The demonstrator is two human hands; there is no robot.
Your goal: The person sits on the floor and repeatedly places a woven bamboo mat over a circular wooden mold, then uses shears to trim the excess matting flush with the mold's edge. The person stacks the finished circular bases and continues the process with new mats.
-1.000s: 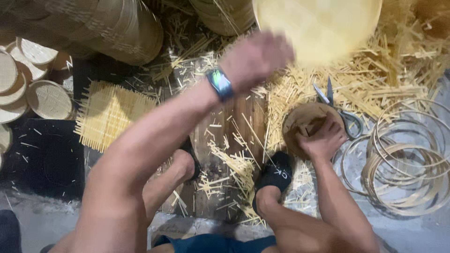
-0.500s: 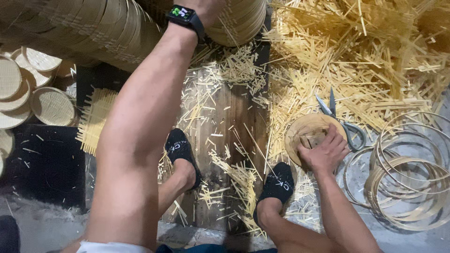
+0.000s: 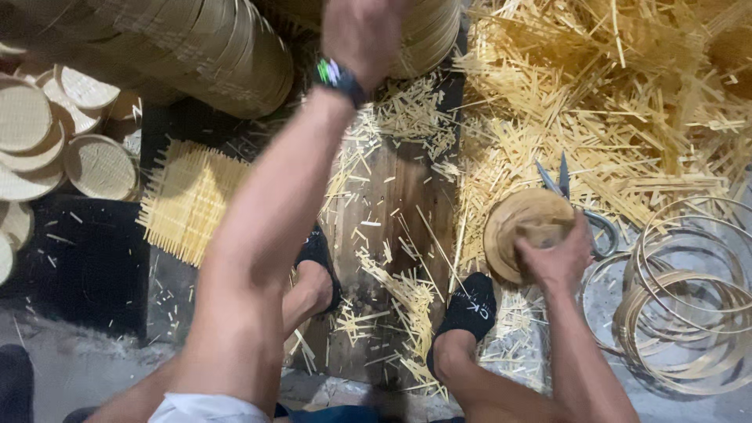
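My right hand [image 3: 552,254] grips the near edge of a round wooden block [image 3: 517,223] that lies on the floor among bamboo offcuts. Its fingers curl over the block's top. My left hand [image 3: 359,27] is stretched far forward at the top of the view, blurred, with its back to me. It is close to a stack of round woven bamboo lids [image 3: 429,35]. Its fingers are hidden, and a dark wristwatch [image 3: 338,78] sits on the wrist. Scissors [image 3: 581,202] lie just behind the block.
A wooden board [image 3: 399,196] lies between my black-socked feet [image 3: 470,309]. A square woven mat [image 3: 186,200] and round woven discs [image 3: 94,164] are to the left. A long roll of stacked lids [image 3: 196,47] is behind, loose bamboo strips [image 3: 627,102] are at the right, and bamboo hoops [image 3: 693,309] are nearby.
My left arm has swung from the upper right, near a pale round lid, to straight ahead. That lid is out of view. My right hand stays on the block.
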